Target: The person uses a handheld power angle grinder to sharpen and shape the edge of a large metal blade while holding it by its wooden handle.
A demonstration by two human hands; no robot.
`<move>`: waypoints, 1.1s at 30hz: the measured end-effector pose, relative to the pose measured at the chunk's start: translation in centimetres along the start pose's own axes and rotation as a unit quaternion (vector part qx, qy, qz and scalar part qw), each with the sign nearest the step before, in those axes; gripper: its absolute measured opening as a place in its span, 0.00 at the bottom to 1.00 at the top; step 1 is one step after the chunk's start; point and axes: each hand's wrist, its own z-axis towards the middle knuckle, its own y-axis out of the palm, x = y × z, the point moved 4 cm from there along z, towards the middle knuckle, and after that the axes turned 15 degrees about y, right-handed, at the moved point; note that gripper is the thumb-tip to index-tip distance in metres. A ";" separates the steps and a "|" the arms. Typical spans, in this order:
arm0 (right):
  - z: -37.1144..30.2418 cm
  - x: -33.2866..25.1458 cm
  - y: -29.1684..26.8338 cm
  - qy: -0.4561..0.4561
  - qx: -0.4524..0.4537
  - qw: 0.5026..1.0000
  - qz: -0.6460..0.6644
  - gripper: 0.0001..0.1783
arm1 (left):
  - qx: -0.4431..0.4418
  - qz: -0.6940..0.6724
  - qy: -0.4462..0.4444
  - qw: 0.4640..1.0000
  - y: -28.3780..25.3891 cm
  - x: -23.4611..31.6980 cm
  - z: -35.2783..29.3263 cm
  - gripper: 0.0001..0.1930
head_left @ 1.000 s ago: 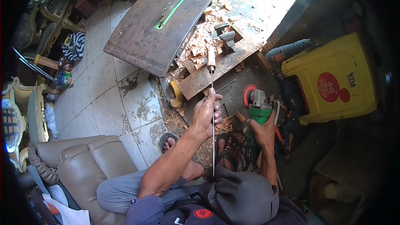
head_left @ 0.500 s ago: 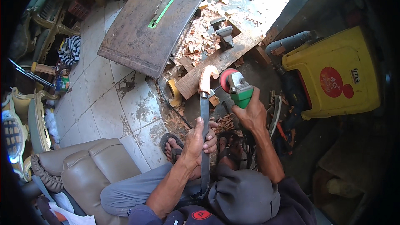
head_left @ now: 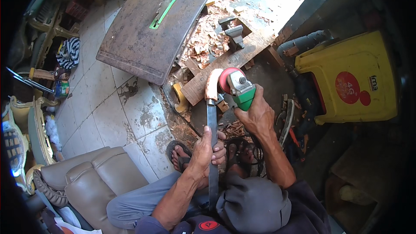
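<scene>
My left hand [head_left: 206, 151] is closed around a long, flat, dark grey metal blade [head_left: 212, 119] that runs away from my body. At its far end sits a hook-shaped, pale reddish wooden handle [head_left: 211, 87]. In my right hand [head_left: 256, 115] is a green and silver angle grinder [head_left: 242, 91], with the fingers wrapped round its green body. The grinder's round red disc [head_left: 225, 79] overlaps the inner side of the handle's curve and appears to be against it. The disc hides the tip of the curve.
A brown saw table [head_left: 143, 39] with a toothed blade in a green slot stands far left. Wood chips surround a metal vise [head_left: 234, 34] on a wooden board [head_left: 208, 78]. A yellow plastic chair [head_left: 368, 60] lies at right; a brown cushioned seat [head_left: 104, 177] is near left.
My right hand has moved the grinder left and slightly up, bringing its disc from beside the wooden handle onto its curve. My left hand keeps its hold on the blade.
</scene>
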 end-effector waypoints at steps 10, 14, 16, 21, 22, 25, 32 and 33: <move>0.0 -0.5 -0.3 0.019 0.017 0.999 -0.023 0.45 | 0.016 0.039 0.003 0.999 -0.2 0.0 0.2 0.33; 0.3 0.1 -0.7 0.042 0.011 0.999 0.003 0.45 | 0.011 0.043 0.009 0.999 -0.2 -0.2 0.4 0.32; 0.3 -0.1 -0.4 0.018 0.007 1.000 -0.016 0.45 | 0.022 0.052 0.010 0.998 -0.2 -0.6 0.2 0.32; 0.2 -0.2 0.0 0.042 -0.012 0.999 0.001 0.46 | 0.024 0.044 0.009 0.999 -0.3 -0.3 0.4 0.32; 0.2 -0.3 0.1 0.034 -0.010 0.999 -0.005 0.46 | 0.018 0.050 0.003 0.999 -0.3 -0.6 0.4 0.32; 0.3 -0.3 0.2 0.029 0.002 0.999 -0.015 0.45 | 0.024 0.032 0.011 0.999 -0.4 -0.2 0.5 0.32; 0.4 -0.5 0.0 0.037 0.006 0.999 -0.029 0.46 | 0.043 0.050 0.020 0.998 -0.6 -0.9 0.5 0.32; 0.3 -0.7 0.0 0.043 0.009 0.998 -0.039 0.46 | 0.039 0.052 0.008 0.998 -0.7 -1.4 0.3 0.32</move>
